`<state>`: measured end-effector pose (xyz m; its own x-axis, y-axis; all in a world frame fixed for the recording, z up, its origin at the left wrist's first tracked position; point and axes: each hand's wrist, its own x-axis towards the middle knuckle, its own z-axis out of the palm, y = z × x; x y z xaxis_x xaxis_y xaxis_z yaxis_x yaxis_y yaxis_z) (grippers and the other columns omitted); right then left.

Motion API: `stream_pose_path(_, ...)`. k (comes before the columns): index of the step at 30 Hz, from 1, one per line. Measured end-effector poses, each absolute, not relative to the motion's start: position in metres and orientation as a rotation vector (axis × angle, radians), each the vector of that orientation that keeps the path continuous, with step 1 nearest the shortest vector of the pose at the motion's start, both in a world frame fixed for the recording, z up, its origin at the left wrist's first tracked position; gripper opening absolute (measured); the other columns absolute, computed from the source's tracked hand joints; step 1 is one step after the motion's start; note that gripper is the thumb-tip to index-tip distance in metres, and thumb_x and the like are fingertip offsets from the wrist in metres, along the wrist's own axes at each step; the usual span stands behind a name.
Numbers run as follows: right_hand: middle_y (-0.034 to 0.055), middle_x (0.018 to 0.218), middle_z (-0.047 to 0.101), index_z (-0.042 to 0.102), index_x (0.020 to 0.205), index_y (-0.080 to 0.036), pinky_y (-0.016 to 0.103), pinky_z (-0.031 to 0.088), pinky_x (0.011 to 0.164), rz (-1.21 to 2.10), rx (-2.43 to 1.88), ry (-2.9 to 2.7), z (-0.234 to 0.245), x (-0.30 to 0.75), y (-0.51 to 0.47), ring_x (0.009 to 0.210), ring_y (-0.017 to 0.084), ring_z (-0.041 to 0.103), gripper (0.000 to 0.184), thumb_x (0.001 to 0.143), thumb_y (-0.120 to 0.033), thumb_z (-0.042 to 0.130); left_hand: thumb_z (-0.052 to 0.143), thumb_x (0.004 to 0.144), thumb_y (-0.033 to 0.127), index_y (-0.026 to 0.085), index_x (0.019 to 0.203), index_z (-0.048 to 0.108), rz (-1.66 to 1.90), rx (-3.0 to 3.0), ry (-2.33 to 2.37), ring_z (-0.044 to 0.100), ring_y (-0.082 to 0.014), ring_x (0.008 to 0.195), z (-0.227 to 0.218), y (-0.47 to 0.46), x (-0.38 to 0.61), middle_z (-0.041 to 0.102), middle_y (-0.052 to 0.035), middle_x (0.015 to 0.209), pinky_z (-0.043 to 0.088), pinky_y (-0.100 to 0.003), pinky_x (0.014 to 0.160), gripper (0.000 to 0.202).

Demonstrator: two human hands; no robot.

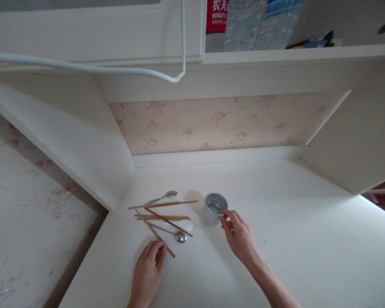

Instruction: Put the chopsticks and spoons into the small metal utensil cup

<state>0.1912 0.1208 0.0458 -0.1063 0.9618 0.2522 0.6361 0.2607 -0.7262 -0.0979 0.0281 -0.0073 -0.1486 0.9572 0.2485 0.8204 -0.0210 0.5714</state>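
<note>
A pile of several wooden chopsticks (162,216) lies on the white desk (276,239), mixed with two metal spoons (162,197) and a white spoon (184,225). My left hand (149,269) rests palm down at the near end of the pile, its fingers curled over a dark handle end beside a chopstick tip. My right hand (239,235) reaches to a small grey cup (214,207) with holes in its bottom. Its thumb and fingers pinch the cup's near rim. The cup stands upright just right of the chopsticks.
White side panels close the desk on the left (67,141) and right (356,137), with a floral back panel (224,124) behind. A shelf above holds water bottles (244,23). A white cable (115,68) hangs across the top. A floral surface (25,205) lies at the left.
</note>
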Motion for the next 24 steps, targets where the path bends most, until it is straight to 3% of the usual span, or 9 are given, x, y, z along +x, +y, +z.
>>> stream_pose_path(8,0.0058,0.102,0.066,0.054,0.115,-0.024,0.026,0.051,0.061,0.505,-1.459,-1.948,0.043,0.193,0.117,0.07,0.016,0.069,0.027,0.099,-0.037,0.038,0.046,0.094,0.035,0.023,0.097,0.063,0.971,1.906,2.012,0.067,-0.0203,0.086,-0.01,0.026,-0.098,0.069,-0.0057,0.095,0.055,-0.032,0.077,0.022)
stream_pose_path(14,0.0037,0.101,0.066,0.041,0.134,-0.027,0.025,0.052,0.061,0.598,-1.478,-1.838,0.046,0.2,0.108,0.067,0.014,0.067,0.039,0.098,-0.042,0.04,0.045,0.095,0.033,0.022,0.1,0.06,0.954,1.99,1.962,0.067,-0.0165,0.077,0.007,0.038,-0.104,0.067,-0.004,0.091,0.055,-0.027,0.069,0.02)
stream_pose_path(19,0.0023,0.089,0.067,0.042,0.128,-0.023,0.025,0.05,0.057,0.732,-1.598,-1.528,0.013,0.214,0.093,0.061,0.015,0.065,0.044,0.094,-0.051,0.041,0.047,0.094,0.025,0.021,0.105,0.063,0.778,2.378,1.955,0.064,-0.0205,0.096,0.034,0.07,-0.116,0.067,-0.0065,0.102,0.051,-0.034,0.087,0.02)
stream_pose_path(24,-0.0008,0.076,0.065,0.046,0.121,-0.023,0.026,0.049,0.062,0.87,-1.564,-1.491,-0.016,0.221,0.087,0.063,0.016,0.063,0.041,0.093,-0.053,0.041,0.046,0.086,0.004,0.021,0.109,0.066,0.327,2.662,1.858,0.06,-0.0237,0.104,0.054,0.099,-0.121,0.066,-0.0077,0.112,0.046,-0.039,0.091,0.034)
